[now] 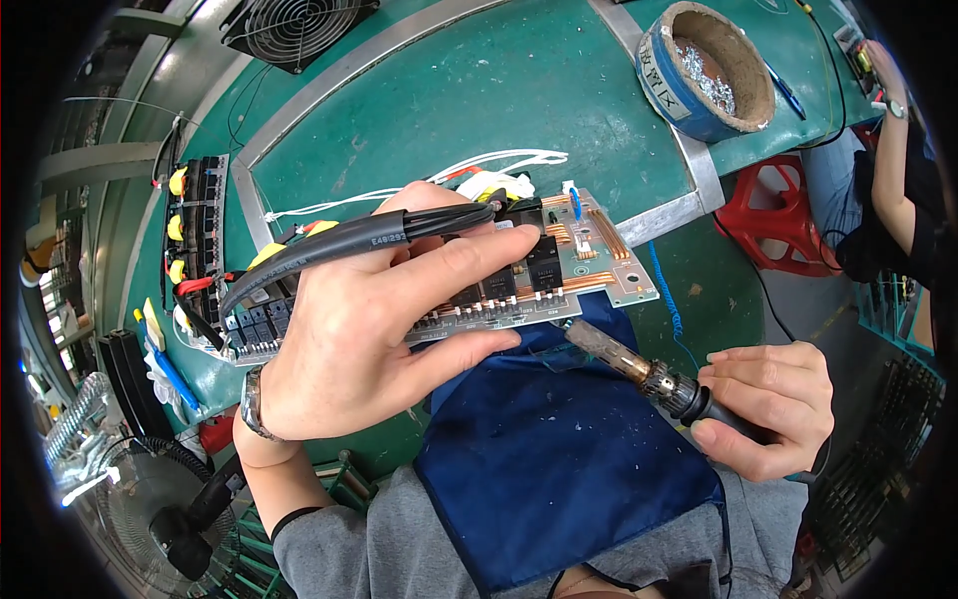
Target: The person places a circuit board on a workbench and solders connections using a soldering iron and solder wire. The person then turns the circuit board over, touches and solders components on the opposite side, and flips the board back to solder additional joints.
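Observation:
My left hand (pixel 344 309) grips a long circuit board (pixel 609 262) across its middle, thumb at the near edge and forefinger over the black components. A thick black sleeved cable (pixel 329 248) runs over the back of that hand, and white wires (pixel 499 158) trail behind the board. In my right hand (pixel 773 409) is a soldering iron (pixel 654 377), its fingers wrapped round the black handle. The iron's tip points up and left, close to the board's near edge; whether it touches cannot be told. My left palm hides much of the board's middle.
On the green table (pixel 429 110) stand a blue-sided bowl (pixel 664 90) with silvery scraps and, farther left, a metal-grilled fan (pixel 299 25). Another populated board (pixel 208 225) lies at left. To the right are a red stool (pixel 763 215) and a co-worker's arm (pixel 893 170). A blue coiled cord (pixel 667 295) hangs nearby.

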Motion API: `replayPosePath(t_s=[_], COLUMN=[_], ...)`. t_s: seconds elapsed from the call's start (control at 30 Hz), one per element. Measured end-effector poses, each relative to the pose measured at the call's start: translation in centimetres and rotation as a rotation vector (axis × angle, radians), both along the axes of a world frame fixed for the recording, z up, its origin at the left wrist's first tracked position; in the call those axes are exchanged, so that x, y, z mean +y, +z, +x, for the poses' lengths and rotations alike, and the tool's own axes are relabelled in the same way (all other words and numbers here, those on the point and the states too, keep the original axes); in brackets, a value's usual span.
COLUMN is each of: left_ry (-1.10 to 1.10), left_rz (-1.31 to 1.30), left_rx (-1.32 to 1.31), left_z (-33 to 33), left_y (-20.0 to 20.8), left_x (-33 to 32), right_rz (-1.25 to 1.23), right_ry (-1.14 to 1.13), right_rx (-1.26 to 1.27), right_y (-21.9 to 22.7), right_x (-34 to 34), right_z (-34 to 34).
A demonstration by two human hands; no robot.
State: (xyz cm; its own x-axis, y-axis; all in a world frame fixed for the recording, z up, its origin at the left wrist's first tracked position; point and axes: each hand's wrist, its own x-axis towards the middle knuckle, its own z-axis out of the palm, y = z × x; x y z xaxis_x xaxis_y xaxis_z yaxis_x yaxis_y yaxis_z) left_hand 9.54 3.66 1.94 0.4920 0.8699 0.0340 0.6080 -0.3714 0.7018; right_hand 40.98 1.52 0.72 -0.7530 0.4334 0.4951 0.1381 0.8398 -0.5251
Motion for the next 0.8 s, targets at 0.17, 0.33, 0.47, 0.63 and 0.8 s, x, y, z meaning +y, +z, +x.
replayPosePath(t_s=[0.17, 0.33, 0.47, 0.63, 0.8], left_ry=[0.014, 0.013, 0.009, 0.008, 0.01], left_rz=[-0.014, -0.014, -0.015, -0.016, -0.017], left_rx=[0.003, 0.012, 0.014, 0.011, 0.01], left_z=[-0.07, -0.09, -0.04, 0.01, -0.06], left_y=[-0.09, -0.08, -0.1, -0.07, -0.13], left_x=[-0.12, -0.09, -0.12, -0.1, -0.15], right_rz=[-0.011, -0.019, 0.003, 0.02, 0.034], right_ry=[-0.031, -0.037, -0.024, -0.003, 0.028], right_rx=[-0.011, -0.018, -0.001, 0.01, -0.004], right_y=[0.05, 0.2, -0.07, -0.25, -0.17], right_x=[-0.15, -0.21, -0.22, -0.02, 0.33], right_z=[0.3, 0.49, 0.48, -0.07, -0.19])
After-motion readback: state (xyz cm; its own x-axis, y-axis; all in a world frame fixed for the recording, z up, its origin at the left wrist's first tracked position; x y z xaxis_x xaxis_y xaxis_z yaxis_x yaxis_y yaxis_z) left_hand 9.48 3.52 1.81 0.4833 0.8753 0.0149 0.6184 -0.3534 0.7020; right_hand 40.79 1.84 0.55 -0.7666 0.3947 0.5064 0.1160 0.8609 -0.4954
